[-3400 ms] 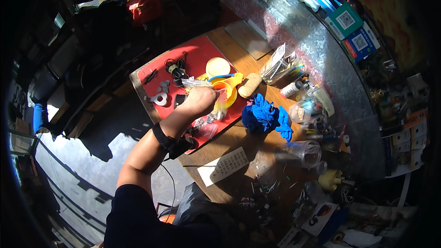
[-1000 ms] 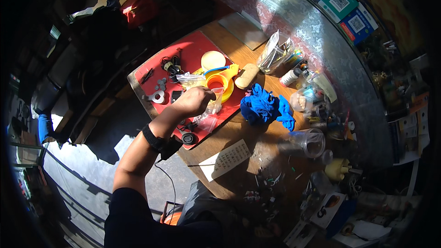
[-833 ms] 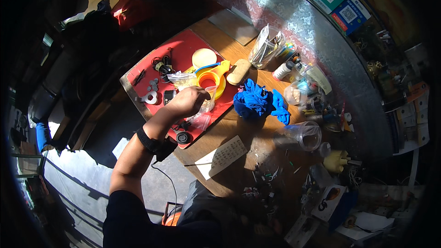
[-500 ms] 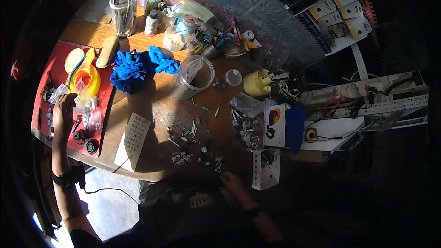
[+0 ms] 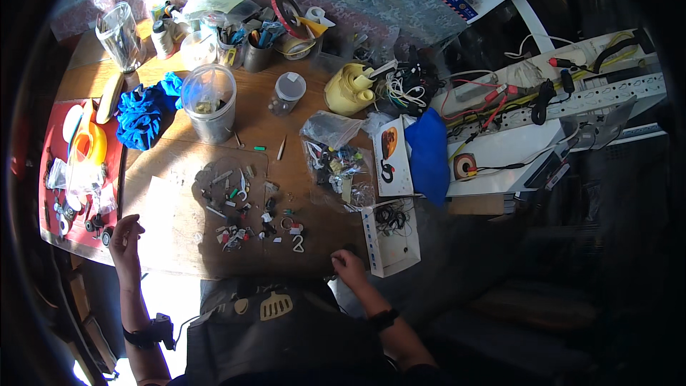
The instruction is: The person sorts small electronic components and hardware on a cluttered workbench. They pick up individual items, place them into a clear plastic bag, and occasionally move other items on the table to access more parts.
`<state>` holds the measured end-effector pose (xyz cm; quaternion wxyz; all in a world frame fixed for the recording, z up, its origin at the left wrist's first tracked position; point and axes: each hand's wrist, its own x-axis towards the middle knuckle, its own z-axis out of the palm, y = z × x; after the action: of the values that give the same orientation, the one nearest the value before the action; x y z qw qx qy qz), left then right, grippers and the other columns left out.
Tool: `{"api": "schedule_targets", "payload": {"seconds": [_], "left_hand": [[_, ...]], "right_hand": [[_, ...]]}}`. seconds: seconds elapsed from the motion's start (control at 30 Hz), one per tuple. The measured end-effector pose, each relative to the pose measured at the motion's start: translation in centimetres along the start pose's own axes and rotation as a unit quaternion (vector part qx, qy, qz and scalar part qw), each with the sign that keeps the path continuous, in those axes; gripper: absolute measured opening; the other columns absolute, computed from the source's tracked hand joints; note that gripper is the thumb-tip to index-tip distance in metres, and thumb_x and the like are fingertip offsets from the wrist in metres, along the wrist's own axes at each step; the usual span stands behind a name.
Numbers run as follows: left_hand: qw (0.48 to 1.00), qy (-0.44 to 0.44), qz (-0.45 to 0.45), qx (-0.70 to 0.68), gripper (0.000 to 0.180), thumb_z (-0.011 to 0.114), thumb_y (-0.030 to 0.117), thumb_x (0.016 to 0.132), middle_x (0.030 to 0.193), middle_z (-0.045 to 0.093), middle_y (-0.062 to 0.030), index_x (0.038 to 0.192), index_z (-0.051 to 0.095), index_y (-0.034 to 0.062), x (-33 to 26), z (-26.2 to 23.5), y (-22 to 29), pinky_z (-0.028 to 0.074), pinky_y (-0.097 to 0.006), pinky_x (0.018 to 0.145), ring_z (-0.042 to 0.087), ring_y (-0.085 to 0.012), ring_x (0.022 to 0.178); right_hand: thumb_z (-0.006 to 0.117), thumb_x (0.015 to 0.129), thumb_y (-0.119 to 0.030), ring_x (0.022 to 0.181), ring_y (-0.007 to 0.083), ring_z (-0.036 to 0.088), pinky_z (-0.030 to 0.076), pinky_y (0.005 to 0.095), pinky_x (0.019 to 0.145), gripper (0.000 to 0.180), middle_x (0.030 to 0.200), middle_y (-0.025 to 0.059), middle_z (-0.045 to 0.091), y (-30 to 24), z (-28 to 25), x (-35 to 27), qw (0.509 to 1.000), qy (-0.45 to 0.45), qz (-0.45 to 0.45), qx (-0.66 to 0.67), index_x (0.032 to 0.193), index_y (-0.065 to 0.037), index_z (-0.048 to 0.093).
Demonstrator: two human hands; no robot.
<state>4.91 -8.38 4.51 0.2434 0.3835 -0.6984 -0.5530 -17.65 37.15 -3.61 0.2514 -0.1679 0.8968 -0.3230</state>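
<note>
My left hand (image 5: pixel 127 237) hovers by the right edge of the red mat (image 5: pixel 61 118), beside the pale sunlit sheet of paper (image 5: pixel 151 204). Its fingers are loosely bent and apart, and nothing shows in them. My right hand (image 5: pixel 349 267) is low at the table's front edge, left of a white open box (image 5: pixel 407 261) with dark wires. Its fingers are drawn together; whatever they may hold is too small to make out. Between my hands lies a scatter of small parts (image 5: pixel 232 237), with a white hook-like piece (image 5: pixel 298 244) nearest the right hand.
On the mat sit a yellow-orange ring-shaped tool (image 5: pixel 89 144) and plastic bags (image 5: pixel 86 179). Behind stand a blue cloth (image 5: pixel 141 118), a large clear tub (image 5: pixel 209 118) and a small lidded jar (image 5: pixel 289 91). Bagged parts (image 5: pixel 339 168) lie right, before a shelf with cables (image 5: pixel 500 100).
My left hand has left the plastic bags on the mat and come nearer, toward the mat's right edge. My right hand stays near the front edge. The whole view has shifted.
</note>
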Motion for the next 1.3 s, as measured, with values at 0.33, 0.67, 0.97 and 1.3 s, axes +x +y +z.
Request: {"api": "schedule_targets", "payload": {"seconds": [0.33,0.67,0.97,1.3], "left_hand": [[0.984,-0.144,-0.096,-0.037,0.016,0.051,0.001,0.086,0.078,0.06,-0.0011,0.099,0.06,0.0003,-6.0,13.2,4.4,0.04,-0.021,0.067,0.055,-0.0076,0.073],[0.979,-0.161,-0.122,-0.022,0.014,0.052,0.0,0.085,0.076,0.061,-0.0029,0.097,0.06,-0.0008,-8.5,17.9,5.8,0.04,-0.021,0.065,0.057,-0.0081,0.073],[0.98,-0.155,-0.122,-0.004,0.015,0.051,0.0,0.085,0.076,0.061,-0.0042,0.097,0.059,-0.002,-9.9,18.2,6.2,0.041,-0.021,0.066,0.056,-0.0088,0.073],[0.98,-0.138,-0.141,0.005,0.016,0.05,0.0,0.085,0.076,0.061,-0.0052,0.097,0.059,-0.0035,-10.4,18.1,6.3,0.043,-0.022,0.067,0.057,-0.0099,0.073]], "right_hand": [[0.06,0.081,-0.013,0.073,0.024,0.06,0.047,0.0314,0.065,0.015,0.084,0.0105,0.062,3.1,-4.9,-0.4,0.994,0.027,0.025,0.107,0.093,-0.004,0.061],[0.058,0.082,-0.01,0.067,0.0174,0.058,0.045,0.0293,0.059,0.015,0.081,0.0096,0.06,3.1,-9.3,-0.8,0.984,0.057,0.015,0.167,0.095,-0.002,0.06],[0.056,0.081,-0.003,0.066,0.0156,0.057,0.045,0.0263,0.058,0.016,0.082,0.008,0.058,2.1,-12.0,4.3,0.975,0.127,-0.061,0.174,0.096,-0.003,0.061],[0.059,0.075,-0.007,0.102,0.0371,0.051,0.044,0.0422,0.084,0.033,0.113,0.0203,0.049,-3.7,-6.7,15.3,0.973,0.126,-0.191,0.014,0.107,-0.001,0.054]]}}
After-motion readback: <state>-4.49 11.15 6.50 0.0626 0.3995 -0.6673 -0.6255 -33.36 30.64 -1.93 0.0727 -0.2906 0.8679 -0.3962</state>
